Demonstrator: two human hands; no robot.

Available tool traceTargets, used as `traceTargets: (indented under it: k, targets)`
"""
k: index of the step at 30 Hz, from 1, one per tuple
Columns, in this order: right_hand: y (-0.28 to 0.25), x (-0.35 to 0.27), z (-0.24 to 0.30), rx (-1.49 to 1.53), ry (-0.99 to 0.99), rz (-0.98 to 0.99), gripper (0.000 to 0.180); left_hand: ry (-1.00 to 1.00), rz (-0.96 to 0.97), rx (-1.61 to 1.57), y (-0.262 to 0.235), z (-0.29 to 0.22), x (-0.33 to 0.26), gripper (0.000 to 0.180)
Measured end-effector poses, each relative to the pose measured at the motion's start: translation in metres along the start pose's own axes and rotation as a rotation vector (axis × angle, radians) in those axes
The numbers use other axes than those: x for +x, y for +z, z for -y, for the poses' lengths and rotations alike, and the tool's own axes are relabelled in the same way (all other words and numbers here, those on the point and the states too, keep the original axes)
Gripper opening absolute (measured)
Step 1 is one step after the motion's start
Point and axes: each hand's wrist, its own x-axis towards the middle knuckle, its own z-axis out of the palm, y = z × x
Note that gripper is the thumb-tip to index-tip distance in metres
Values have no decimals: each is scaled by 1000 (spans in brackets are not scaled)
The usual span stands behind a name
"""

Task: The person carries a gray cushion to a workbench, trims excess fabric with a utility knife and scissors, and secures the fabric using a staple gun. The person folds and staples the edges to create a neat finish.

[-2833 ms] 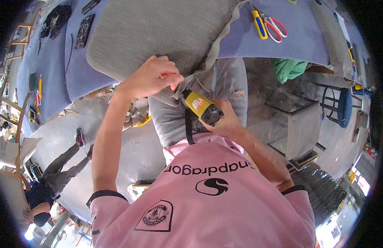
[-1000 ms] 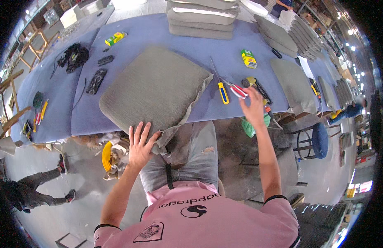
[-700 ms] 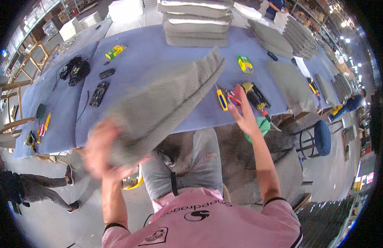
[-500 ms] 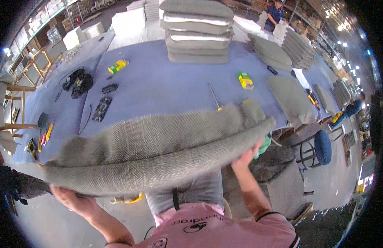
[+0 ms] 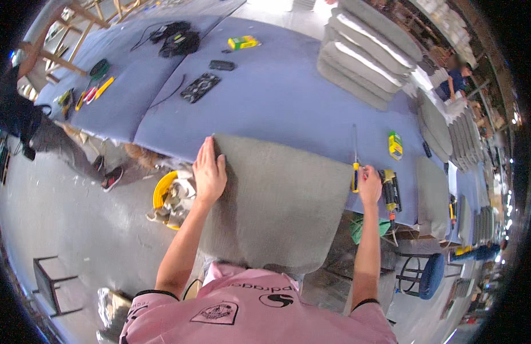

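A grey cushion lies flat in front of me, half on the blue-covered table and half hanging over its near edge. My left hand rests flat on the cushion's left far corner, fingers together. My right hand is at the cushion's right far corner, next to a yellow-handled screwdriver; whether it grips the cushion edge or the tool is not clear.
A stack of grey cushions stands at the far right, more cushions along the right edge. Yellow tools, a black power tool, a black remote-like device lie on the table. A yellow bucket and blue stool stand on the floor.
The cushion was lifted and swung up in front of me by both hands, and now lies flat again on the table edge with my hands at its far corners.
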Motion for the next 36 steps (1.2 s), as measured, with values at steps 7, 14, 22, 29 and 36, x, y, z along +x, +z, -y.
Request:
traceTargets:
  k: [7, 14, 22, 29, 36]
  targets:
    - [51, 71, -23, -304, -40, 415, 47, -92, 133, -97, -12, 15, 26, 74]
    - [24, 133, 175, 837, -90, 312, 27, -158, 166, -117, 14, 41, 44, 81]
    - [123, 157, 386, 1480, -30, 442, 24, -159, 46, -232, 18, 44, 44, 65]
    - [181, 173, 403, 1501, 73, 787, 30, -144, -4, -239, 20, 35, 48, 65]
    - [175, 111, 426, 1258, 4, 1222, 29, -187, -10, -199, 6, 44, 43, 63]
